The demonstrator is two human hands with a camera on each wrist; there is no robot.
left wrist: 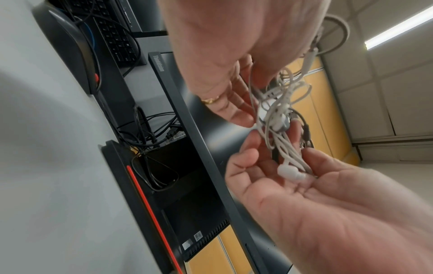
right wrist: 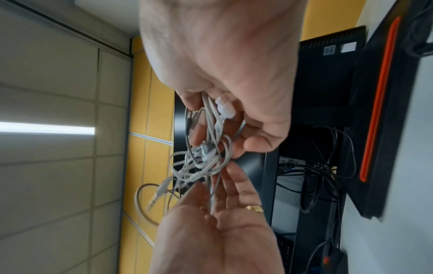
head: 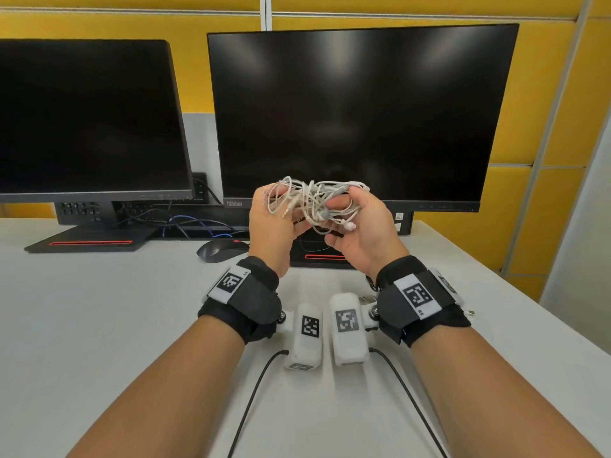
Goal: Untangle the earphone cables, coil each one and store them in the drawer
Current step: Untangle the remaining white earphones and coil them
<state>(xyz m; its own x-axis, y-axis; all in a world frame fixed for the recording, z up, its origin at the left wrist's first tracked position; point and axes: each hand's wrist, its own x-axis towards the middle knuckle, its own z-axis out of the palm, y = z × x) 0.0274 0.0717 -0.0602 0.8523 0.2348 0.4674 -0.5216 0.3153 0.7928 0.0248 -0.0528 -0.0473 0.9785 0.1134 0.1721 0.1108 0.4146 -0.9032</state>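
Both hands, the left hand (head: 274, 226) and right hand (head: 363, 233), curl loosely round the tangled earphone cables (head: 312, 203), light, floppy, snag-prone stuff, probably best pinched near an earbud (head: 348, 226) or plug.

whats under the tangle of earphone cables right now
Under the earphone cables, held up by the left hand and right hand, are a monitor base and the desk. Hands cover part.

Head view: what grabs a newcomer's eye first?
A tangled bundle of white earphone cables, held up in mid-air between the left hand and right hand, in front of the larger black monitor. A second dark monitor stands to the left, against yellow wall panels.
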